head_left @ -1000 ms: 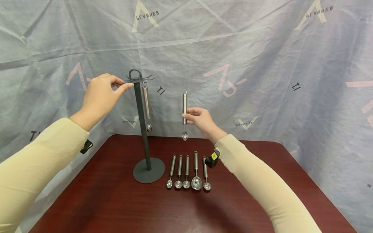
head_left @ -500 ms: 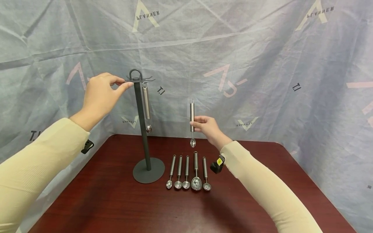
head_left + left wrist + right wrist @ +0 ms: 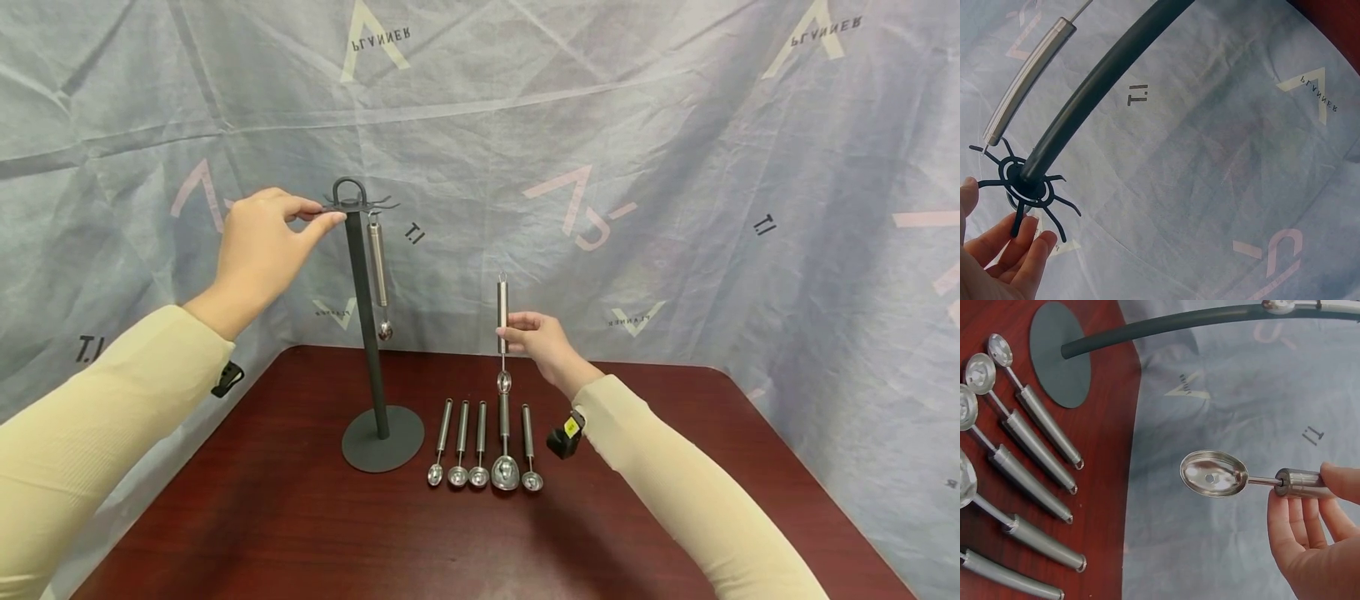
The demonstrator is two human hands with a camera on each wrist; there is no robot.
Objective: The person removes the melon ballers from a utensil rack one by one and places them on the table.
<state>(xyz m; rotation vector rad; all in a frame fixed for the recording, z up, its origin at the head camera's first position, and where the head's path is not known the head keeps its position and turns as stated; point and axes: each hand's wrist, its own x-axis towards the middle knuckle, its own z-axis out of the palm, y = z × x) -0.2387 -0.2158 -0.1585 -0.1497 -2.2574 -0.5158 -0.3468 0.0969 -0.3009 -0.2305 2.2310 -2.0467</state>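
My right hand pinches the steel handle of a melon baller, raised upright with its hanging loop on top. In the right wrist view, this melon baller shows an oval bowl with a small hole. At the upper left, my left hand holds hooks at the top of a dark metal stand between thumb and fingers. The left wrist view shows the ring of hooks spreading out beside my fingers. Another melon baller hangs by its loop from a hook on the stand's right side.
Several steel scoops lie in a row on the dark red table, including a large oval scoop and a small round melon baller. The stand's round base is left of them. A grey printed cloth hangs behind.
My right hand has moved right and down with the melon baller, away from the stand. My left hand keeps its place at the hooks. The other melon baller stays hanging.
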